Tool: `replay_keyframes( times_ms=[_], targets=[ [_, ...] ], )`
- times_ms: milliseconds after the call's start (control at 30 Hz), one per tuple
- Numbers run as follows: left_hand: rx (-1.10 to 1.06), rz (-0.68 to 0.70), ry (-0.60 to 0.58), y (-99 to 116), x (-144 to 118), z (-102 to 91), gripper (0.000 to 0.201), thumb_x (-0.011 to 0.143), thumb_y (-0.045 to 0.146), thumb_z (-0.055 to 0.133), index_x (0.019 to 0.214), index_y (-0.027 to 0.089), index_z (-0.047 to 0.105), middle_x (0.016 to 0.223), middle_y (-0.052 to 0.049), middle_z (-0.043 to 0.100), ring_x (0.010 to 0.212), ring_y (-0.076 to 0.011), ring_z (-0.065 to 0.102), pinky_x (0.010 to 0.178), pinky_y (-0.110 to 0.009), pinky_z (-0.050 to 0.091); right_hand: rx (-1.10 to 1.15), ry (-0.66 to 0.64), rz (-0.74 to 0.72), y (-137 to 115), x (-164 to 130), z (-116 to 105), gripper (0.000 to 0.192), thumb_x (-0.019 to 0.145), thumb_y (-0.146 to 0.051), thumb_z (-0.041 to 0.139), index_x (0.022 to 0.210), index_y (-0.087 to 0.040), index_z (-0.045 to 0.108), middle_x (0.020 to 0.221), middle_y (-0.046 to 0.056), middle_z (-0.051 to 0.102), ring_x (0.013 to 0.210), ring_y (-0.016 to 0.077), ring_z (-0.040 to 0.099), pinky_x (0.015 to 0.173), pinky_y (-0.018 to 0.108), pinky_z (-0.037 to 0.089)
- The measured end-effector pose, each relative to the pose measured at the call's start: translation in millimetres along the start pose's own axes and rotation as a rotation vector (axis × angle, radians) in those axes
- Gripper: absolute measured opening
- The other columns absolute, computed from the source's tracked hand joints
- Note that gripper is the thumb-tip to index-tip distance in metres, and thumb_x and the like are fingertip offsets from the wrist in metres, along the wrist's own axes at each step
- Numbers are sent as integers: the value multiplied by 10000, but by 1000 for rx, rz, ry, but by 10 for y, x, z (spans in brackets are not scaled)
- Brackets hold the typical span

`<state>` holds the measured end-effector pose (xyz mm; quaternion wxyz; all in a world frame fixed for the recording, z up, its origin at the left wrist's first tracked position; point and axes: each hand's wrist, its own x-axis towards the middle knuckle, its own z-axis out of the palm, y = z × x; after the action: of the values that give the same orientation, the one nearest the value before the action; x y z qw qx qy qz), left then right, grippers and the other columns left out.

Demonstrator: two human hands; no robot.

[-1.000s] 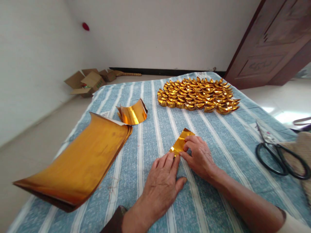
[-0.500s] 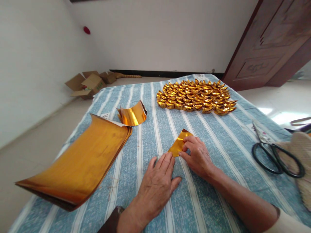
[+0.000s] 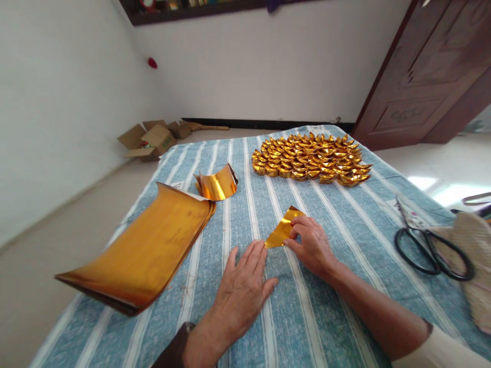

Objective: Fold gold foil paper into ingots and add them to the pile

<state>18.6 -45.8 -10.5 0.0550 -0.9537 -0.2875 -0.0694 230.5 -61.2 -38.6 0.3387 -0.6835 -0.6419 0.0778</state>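
A small folded piece of gold foil paper (image 3: 279,233) lies on the striped cloth, one corner pointing toward me and a darker edge at its far end. My right hand (image 3: 311,244) pinches its right side between thumb and fingers. Flat on the cloth rests my left hand (image 3: 243,281), fingers stretched out, the fingertips at the paper's near left corner. To the left is a large stack of gold foil sheets (image 3: 141,248), and behind it a smaller curled stack of gold foil (image 3: 219,185). Beyond my hands stand rows of folded gold paper ingots (image 3: 310,157).
Black-handled scissors (image 3: 433,253) lie at the right on a beige woven item (image 3: 470,255). Blue and white striped cloth (image 3: 238,225) covers the table. Open cardboard boxes (image 3: 149,143) sit on the floor at the far left, and a brown door (image 3: 418,92) is at the far right.
The camera view has tilted up slightly. My left hand has drawn back a little toward the left, baring more of the foil paper's near corner; my right hand keeps its pinch.
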Motion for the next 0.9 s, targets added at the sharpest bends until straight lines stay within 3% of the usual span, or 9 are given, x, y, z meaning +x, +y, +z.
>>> replay_keyframes(
  times_ms=[300, 467, 567, 733, 900],
  targets=[
    [26, -96, 45, 34, -87, 29, 448, 945, 406, 500, 1257, 84, 522, 1380, -225, 525, 1270, -363, 505, 996, -617, 413, -4, 8, -4, 26, 2, 43, 210, 762, -228, 731, 646, -201, 557, 988, 52, 642, 998, 252, 551, 869, 406, 421],
    [-29, -185, 83, 28, -63, -45, 396, 896, 260, 571, 1246, 83, 515, 1349, -223, 550, 1258, -342, 521, 1012, -582, 430, -12, 6, -10, 5, 2, 45, 226, 760, -233, 736, 622, -203, 560, 978, 45, 649, 985, 253, 559, 851, 397, 421],
    [-122, -128, 11, 115, 56, -77, 428, 886, 238, 585, 1286, 115, 498, 1383, -186, 534, 1295, -305, 494, 1046, -531, 427, -18, 26, -17, 3, -9, 56, 207, 758, -224, 742, 641, -201, 572, 972, 46, 650, 975, 251, 564, 839, 391, 425],
    [-166, -115, -147, 293, 169, -46, 627, 889, 430, 592, 1376, 71, 426, 1462, -229, 429, 1377, -342, 380, 1099, -624, 313, -8, 39, -47, 26, -22, 74, 195, 762, -216, 740, 654, -199, 579, 964, 46, 650, 967, 244, 565, 850, 386, 428],
    [-127, -180, -129, 198, 15, 26, 596, 926, 477, 522, 1380, 104, 424, 1471, -214, 424, 1379, -341, 378, 1097, -648, 285, -10, 38, -47, 38, -20, 65, 192, 767, -226, 731, 650, -203, 581, 960, 41, 651, 965, 244, 564, 853, 390, 423]
  ],
)
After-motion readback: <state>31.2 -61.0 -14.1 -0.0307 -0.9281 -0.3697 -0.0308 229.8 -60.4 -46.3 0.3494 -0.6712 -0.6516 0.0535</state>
